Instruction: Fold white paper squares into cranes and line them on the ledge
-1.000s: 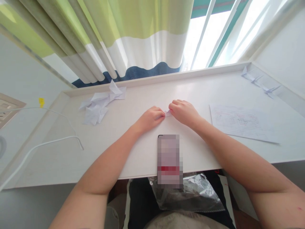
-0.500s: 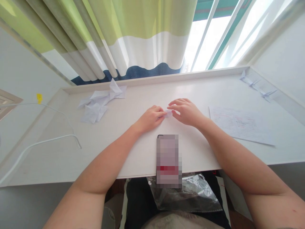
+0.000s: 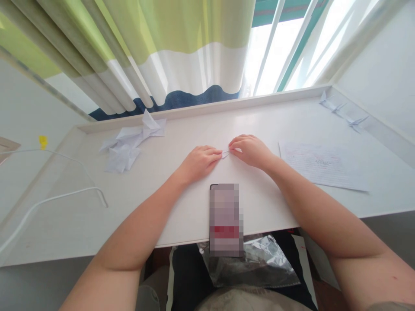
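My left hand [image 3: 198, 160] and my right hand [image 3: 251, 150] rest on the white desk [image 3: 155, 198], fingertips meeting over a small folded piece of white paper [image 3: 225, 152]. Both hands pinch it with curled fingers; most of the paper is hidden under them. A phone [image 3: 226, 218] lies just in front of my hands and hangs over the desk's near edge.
A pile of crumpled and folded white papers [image 3: 128, 142] lies at the back left. A printed sheet [image 3: 319, 166] lies at the right, and small folded paper cranes [image 3: 343, 113] stand at the far right. A white cable [image 3: 55, 198] runs at the left. Below the desk is a clear plastic bag [image 3: 256, 263].
My right hand's fingers, briefly spread half a second ago, have curled back onto the paper. The camera view has shifted slightly; the hands stay in the same spot.
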A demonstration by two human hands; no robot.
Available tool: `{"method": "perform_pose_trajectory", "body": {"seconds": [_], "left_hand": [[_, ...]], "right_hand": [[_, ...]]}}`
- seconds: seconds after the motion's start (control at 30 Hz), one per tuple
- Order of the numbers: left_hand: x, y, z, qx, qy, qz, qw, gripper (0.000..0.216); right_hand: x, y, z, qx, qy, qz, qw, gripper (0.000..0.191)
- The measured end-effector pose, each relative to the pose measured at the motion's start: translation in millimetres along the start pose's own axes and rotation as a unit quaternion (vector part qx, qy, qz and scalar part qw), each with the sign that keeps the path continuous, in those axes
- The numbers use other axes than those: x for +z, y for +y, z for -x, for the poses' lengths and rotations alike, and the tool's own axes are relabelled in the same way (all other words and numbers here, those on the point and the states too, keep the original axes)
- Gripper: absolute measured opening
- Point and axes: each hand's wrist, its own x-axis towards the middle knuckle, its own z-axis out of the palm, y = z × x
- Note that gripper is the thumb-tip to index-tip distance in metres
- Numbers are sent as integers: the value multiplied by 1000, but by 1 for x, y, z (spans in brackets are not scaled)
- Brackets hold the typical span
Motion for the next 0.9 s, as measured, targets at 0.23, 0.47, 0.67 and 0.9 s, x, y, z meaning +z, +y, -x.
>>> {"method": "perform_pose_trajectory", "body": {"seconds": [0.23, 0.47, 0.67, 0.9], "left_hand": [[-3, 3, -1, -21, -5, -19, 1000, 31], [-4, 9, -1, -50, -18, -78, 996, 37], [-10, 14, -2, -79, -53, -91, 991, 39], [-13, 20, -3, -100, -95, -105, 985, 47]], "right_hand": [[2, -1, 2, -9, 46, -30, 998, 36], [22, -3, 8, -38, -92, -58, 993, 60], [16, 7, 10, 20, -96, 0, 995, 75], [20, 3, 7, -46, -112, -33, 992, 69]]}}
